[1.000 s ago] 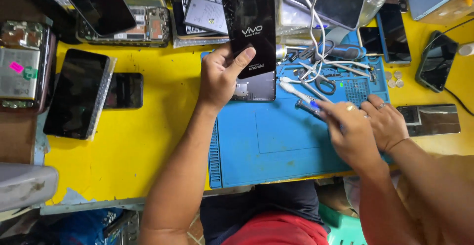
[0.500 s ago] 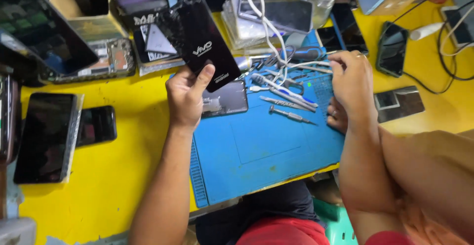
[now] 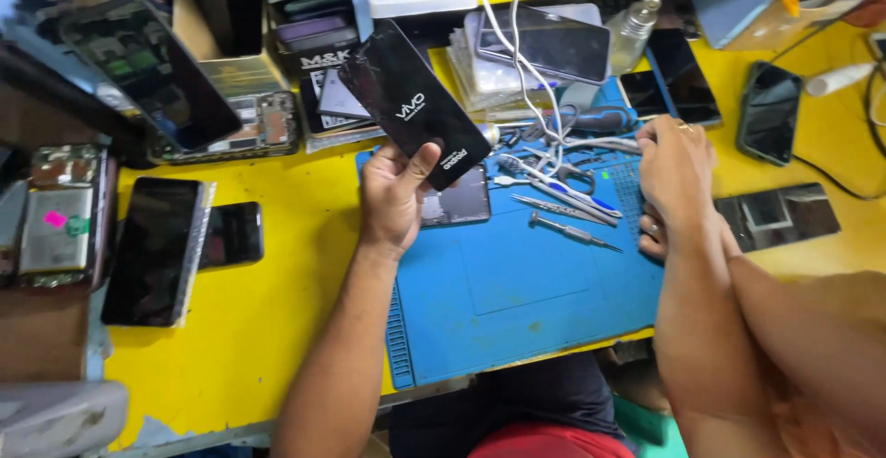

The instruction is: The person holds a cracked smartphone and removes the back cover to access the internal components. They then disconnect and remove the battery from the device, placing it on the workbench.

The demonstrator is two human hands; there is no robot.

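1. Yellow surface (image 3: 277, 329): blue mat (image 3: 517, 301) lies beneath both hands.
2. Black phone back cover (image 3: 411, 102): lifted off, grasped by left hand (image 3: 392, 199) fingers.
3. Right hand (image 3: 674, 167): fingers curled beside screwdrivers (image 3: 572, 232); grip unclear.
4. Opened phone (image 3: 457, 201), just beside left fingers, unattended.

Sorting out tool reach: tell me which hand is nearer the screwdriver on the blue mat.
Right. The right hand is just right of the screwdriver, close to its tip. The left hand is farther left, holding up a black phone cover.
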